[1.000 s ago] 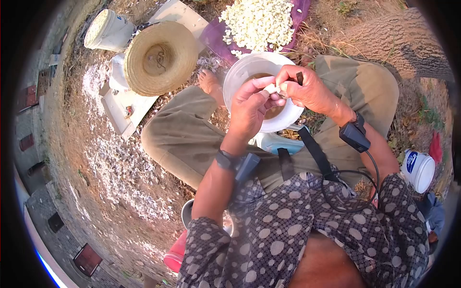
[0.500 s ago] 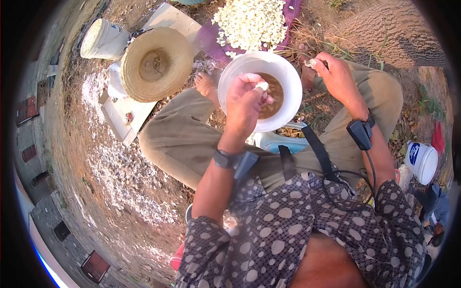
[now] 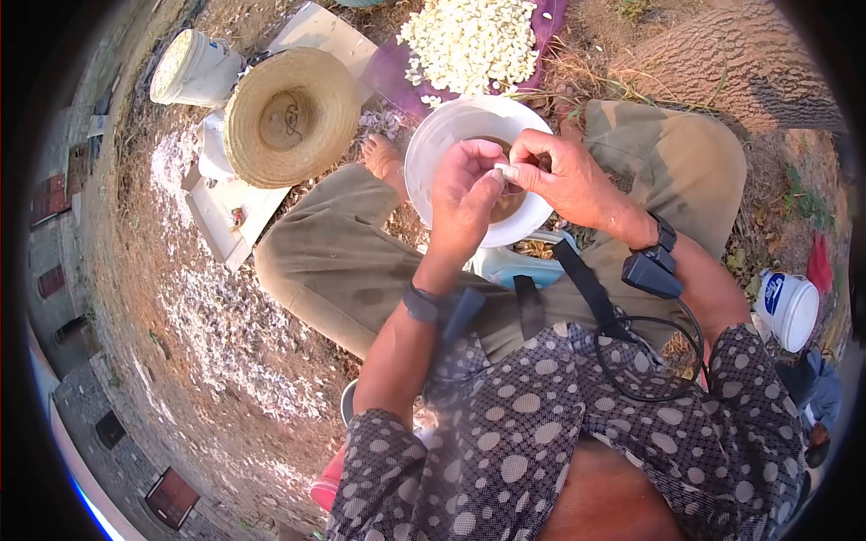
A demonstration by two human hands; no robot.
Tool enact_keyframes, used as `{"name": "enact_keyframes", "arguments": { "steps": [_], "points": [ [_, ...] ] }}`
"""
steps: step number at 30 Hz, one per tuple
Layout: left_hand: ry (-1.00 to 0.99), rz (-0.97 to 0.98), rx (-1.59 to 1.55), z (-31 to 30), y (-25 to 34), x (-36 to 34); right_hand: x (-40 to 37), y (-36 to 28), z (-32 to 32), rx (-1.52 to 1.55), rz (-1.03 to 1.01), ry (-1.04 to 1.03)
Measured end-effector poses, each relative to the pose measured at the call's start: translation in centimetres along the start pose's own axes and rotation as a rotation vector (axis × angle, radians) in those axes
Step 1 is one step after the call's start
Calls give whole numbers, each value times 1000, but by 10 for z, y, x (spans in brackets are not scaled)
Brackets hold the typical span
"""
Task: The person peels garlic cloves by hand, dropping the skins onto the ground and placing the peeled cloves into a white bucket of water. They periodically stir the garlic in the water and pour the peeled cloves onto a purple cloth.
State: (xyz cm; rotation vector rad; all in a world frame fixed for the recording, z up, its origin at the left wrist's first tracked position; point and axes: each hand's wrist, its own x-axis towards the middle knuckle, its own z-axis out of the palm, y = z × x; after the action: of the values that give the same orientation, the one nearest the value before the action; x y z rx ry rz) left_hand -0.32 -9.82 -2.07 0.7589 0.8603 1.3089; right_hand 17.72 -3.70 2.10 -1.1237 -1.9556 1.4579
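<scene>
Over a white bucket (image 3: 424,144) with brownish liquid, my two hands meet at the fingertips. My left hand (image 3: 466,194) pinches a small whitish piece, perhaps a peeled clove. My right hand (image 3: 559,176) is closed, thumb and forefinger pressed against the same piece; whatever else it holds is hidden. Beyond the bucket, a heap of pale peeled pieces (image 3: 469,45) lies on a purple cloth (image 3: 394,81).
A straw hat (image 3: 320,117) leans by a white pail (image 3: 194,72) and a cardboard tray (image 3: 212,221) at the left. Pale peelings (image 3: 225,334) cover the ground. A tree trunk (image 3: 731,63) stands upper right, a white tub (image 3: 794,311) lower right. Another person (image 3: 821,388) is at the right edge.
My right hand has come from the upper right, over the bucket, to meet my left hand at the fingertips. The bucket appears slightly further left.
</scene>
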Motion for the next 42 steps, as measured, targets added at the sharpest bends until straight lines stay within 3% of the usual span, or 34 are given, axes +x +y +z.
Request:
{"name": "enact_keyframes", "arguments": {
  "steps": [7, 10, 13, 16, 19, 20, 25, 27, 33, 39, 42],
  "points": [
    [-27, 174, 326, 7, 3, -7, 4, 9, 11, 122, 84, 120],
    [-24, 247, 469, 11, 0, -5, 4, 1, 8, 196, 229, 114],
    [-41, 232, 354, 10, 3, 0, 4, 6, 6, 327, 344, 97],
    [-14, 159, 244, 9, 9, 3, 4, -3, 3, 330, 244, 132],
    [-33, 132, 228, 5, 7, 3, 0, -7, 3, 1, -101, 211],
    [-20, 119, 211, 5, 6, 3, -2, -10, 3, -12, -26, 175],
    [-2, 137, 253, 13, 4, 0, -11, -2, 1, -30, -54, 75],
    [-9, 109, 295, 17, 9, -5, -11, -7, -1, 60, -42, 101],
    [-6, 349, 494, 24, 6, -3, -11, -7, -3, -15, -116, 179],
    [10, 311, 582, 38, 16, -1, -3, -1, 2, -188, -363, 429],
    [13, 340, 484, 41, 19, -2, 1, 0, -5, -62, -242, 445]
  ]
}}
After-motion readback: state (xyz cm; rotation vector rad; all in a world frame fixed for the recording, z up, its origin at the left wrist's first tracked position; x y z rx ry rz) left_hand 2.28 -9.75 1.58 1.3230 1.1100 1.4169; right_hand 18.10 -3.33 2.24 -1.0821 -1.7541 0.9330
